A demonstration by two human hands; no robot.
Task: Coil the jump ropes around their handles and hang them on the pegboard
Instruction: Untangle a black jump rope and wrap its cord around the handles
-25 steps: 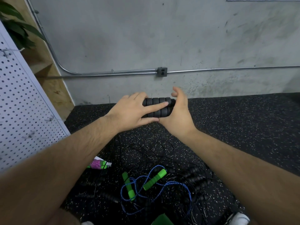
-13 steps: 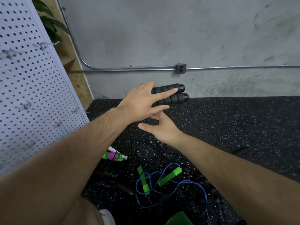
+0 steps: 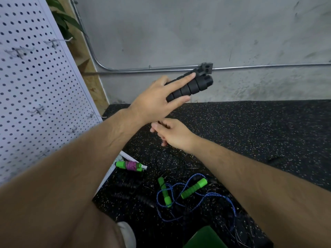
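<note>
My left hand (image 3: 157, 100) holds a pair of black foam jump-rope handles (image 3: 194, 86) together, raised in front of the grey wall, with the index finger stretched along them. My right hand (image 3: 172, 134) hangs lower, just under the left wrist, fingers curled round what looks like a thin black rope. The white pegboard (image 3: 32, 97) with several metal hooks (image 3: 37, 110) leans at the left. On the floor lie a blue rope with green handles (image 3: 194, 187), a coiled green-handled bundle wrapped in purple rope (image 3: 130, 165) and tangled black ropes (image 3: 132, 192).
The floor is black speckled rubber matting (image 3: 250, 131). A metal conduit with a junction box (image 3: 206, 67) runs along the wall. A leafy plant (image 3: 62, 20) stands behind the pegboard. A green object (image 3: 204, 238) shows at the bottom edge.
My left hand has lifted the black handles up off the floor towards the wall. My right hand has let go of the handles and dropped below the left wrist. My view has swung left towards the pegboard.
</note>
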